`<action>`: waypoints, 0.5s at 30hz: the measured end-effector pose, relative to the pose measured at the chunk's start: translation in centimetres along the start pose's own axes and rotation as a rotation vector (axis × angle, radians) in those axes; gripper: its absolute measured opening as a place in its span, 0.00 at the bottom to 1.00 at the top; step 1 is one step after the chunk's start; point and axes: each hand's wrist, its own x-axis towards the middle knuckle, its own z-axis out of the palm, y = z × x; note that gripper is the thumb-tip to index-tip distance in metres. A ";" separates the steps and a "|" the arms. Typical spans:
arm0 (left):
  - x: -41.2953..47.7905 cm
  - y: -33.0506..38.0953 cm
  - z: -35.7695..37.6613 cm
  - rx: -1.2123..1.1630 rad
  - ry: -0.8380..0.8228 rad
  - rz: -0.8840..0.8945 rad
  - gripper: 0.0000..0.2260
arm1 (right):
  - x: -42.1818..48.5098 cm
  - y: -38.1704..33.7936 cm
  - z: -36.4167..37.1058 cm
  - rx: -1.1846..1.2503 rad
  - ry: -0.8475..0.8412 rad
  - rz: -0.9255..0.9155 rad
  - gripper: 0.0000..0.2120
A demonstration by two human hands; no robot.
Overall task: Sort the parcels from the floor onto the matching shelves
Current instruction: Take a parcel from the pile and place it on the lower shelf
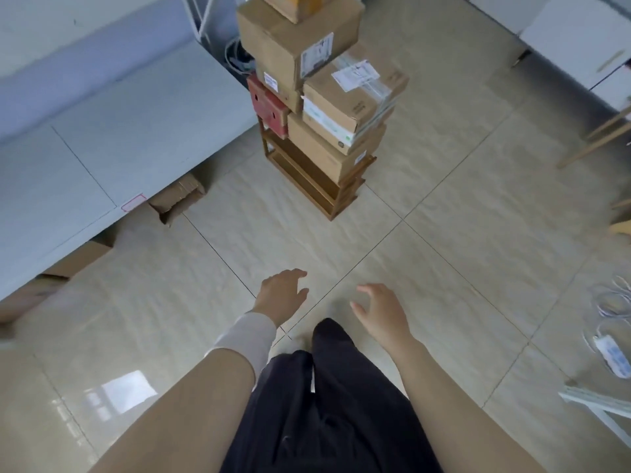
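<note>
Tiled floor (444, 233) lies bare before the wooden shelf rack (314, 186) stacked with cardboard parcels (345, 107); nearer, left hand (281, 295) and right hand (382, 310) hover spread, empty.

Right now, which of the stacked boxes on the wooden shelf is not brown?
The red box, at the left side of the stack on the wooden shelf; the other boxes there are brown cardboard.

Glossy beige tiled floor (426, 254) with dark grout lines, window glare low left; grey table (102, 138) left of it, white cabinet (577, 35) far right.
</note>
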 end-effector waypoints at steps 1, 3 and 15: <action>0.9 -0.2 -1.1 -0.021 0.013 -0.008 0.19 | 1.2 -0.9 -0.5 -0.002 0.002 -0.010 0.19; 2.9 -0.4 -3.3 -0.045 0.035 -0.019 0.19 | 3.9 -2.7 -1.6 -0.007 0.006 -0.032 0.19; 15.4 0.4 -19.6 -0.081 0.239 -0.018 0.19 | 21.2 -13.5 -11.4 0.023 0.062 -0.161 0.20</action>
